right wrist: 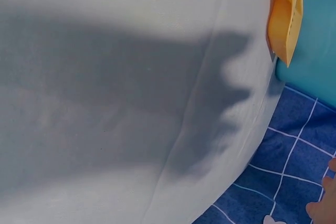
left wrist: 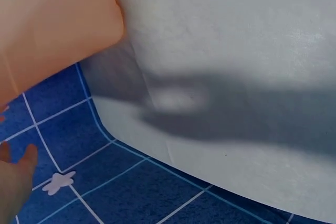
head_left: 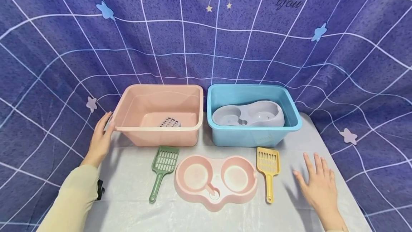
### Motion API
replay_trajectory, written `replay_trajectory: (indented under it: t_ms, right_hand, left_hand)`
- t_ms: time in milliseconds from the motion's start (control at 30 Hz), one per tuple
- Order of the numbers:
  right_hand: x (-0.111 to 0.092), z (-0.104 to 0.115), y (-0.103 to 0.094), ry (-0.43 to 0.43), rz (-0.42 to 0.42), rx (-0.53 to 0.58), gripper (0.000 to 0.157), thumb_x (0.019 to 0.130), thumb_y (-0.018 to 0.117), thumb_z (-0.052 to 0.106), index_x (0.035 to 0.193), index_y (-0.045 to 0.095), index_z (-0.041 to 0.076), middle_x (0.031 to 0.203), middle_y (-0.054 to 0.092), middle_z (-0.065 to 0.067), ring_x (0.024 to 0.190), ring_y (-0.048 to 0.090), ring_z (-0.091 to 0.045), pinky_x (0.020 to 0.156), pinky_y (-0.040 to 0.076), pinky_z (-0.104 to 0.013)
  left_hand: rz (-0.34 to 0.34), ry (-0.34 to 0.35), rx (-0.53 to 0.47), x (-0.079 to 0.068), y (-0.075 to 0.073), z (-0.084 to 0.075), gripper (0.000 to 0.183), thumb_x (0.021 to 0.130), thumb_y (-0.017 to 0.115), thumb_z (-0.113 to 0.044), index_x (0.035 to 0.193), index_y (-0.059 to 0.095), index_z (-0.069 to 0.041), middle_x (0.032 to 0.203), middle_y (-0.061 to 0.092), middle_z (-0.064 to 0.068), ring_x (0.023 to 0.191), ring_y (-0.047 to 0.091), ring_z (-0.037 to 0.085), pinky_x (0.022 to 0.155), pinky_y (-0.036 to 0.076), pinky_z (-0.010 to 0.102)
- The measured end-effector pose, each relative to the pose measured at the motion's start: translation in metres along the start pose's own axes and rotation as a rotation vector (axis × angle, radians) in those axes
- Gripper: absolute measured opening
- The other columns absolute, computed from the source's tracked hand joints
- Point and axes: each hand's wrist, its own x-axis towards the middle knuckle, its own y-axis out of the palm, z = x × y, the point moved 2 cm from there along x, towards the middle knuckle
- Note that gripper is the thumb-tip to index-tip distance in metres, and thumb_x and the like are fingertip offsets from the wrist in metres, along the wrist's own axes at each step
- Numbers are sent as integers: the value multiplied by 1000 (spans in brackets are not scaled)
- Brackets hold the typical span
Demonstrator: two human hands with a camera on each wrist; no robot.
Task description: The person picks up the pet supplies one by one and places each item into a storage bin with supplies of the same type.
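At the left end of a pink litter box (head_left: 164, 137), my left hand (head_left: 99, 140) has its fingers extended along the outer side, fingertips right at the rim. The left wrist view catches only my fingers and thumb, spread apart beside the pink wall (left wrist: 58, 19). A grey slotted scoop (head_left: 170, 122) lies inside that box, its handle hidden by the front wall. My right hand (head_left: 320, 185) hovers palm down at the right with spread fingers, holding nothing, its shadow on the table. The nearest thing to it is a yellow litter scoop (head_left: 269, 174).
Beside the pink box stands a blue litter box (head_left: 254, 137) with a grey double pet bowl (head_left: 248, 110) inside. A pink double pet bowl (head_left: 216, 182) sits between a green litter scoop (head_left: 162, 169) and the yellow one. A blue grid-patterned cloth (head_left: 199, 38) hangs behind the grey-covered table (head_left: 128, 210).
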Motion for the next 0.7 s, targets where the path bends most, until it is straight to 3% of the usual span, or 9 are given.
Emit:
replay_trajectory:
  t_ms: [233, 433, 533, 700]
  right_hand:
    - [-1, 1, 1, 16, 18, 5, 70, 88, 59, 41, 147, 27, 21, 149, 23, -18, 139, 10, -35, 106, 5, -58]
    - [-1, 2, 2, 19, 31, 7, 70, 88, 57, 42, 148, 26, 21, 149, 23, -19, 138, 11, -36, 107, 5, -58]
    - [-1, 3, 2, 23, 38, 6, 70, 89, 57, 43, 148, 25, 21, 149, 23, -19, 138, 11, -36, 107, 5, -58]
    - [-1, 4, 3, 25, 32, 20, 70, 89, 57, 41, 148, 24, 22, 149, 23, -18, 138, 12, -35, 107, 6, -57]
  left_hand:
    - [49, -18, -42, 8, 4, 9, 56, 99, 42, -30, 149, 21, -14, 151, 19, 14, 138, 15, 28, 102, 19, 59]
    - [52, -75, -46, 11, 6, 14, 58, 98, 41, -33, 149, 19, -18, 152, 19, 12, 137, 16, 30, 107, 17, 51]
    - [75, -104, -92, 11, 7, 8, 57, 99, 39, -30, 149, 18, -16, 152, 17, 15, 136, 16, 34, 108, 12, 49]
    - [92, -118, -163, 6, 8, -15, 54, 97, 37, -15, 148, 18, -8, 150, 16, 22, 136, 13, 38, 109, 7, 49]
